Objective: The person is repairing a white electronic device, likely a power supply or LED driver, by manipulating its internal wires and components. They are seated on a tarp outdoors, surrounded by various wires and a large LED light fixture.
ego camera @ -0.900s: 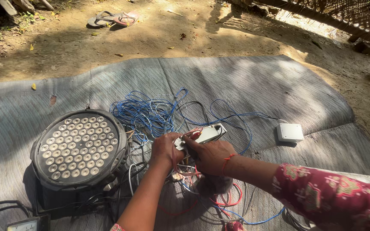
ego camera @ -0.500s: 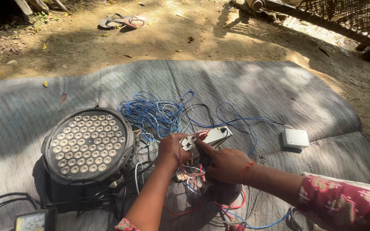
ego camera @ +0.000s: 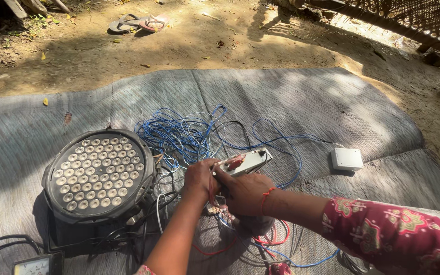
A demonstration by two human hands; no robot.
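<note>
Your left hand [ego camera: 199, 179] and right hand [ego camera: 243, 193] are both gripping the white switch box [ego camera: 248, 161], just right of the round LED lamp [ego camera: 99, 173]. Open grey mat [ego camera: 301, 102] is lying beyond; a white square box [ego camera: 347, 159] is sitting farther right.

Outdoors, on bare brown dirt ground [ego camera: 189, 46] scattered with dry yellow leaves, a large grey woven mat [ego camera: 291, 97] lies spread flat, its far edge curving across the soil. Dappled sunlight and leafy shade fall over mat and earth alike. A pair of worn flip-flop sandals [ego camera: 136, 23] rests on the dirt beyond. A woven bamboo lattice fence [ego camera: 413, 20] runs along the upper right.
</note>
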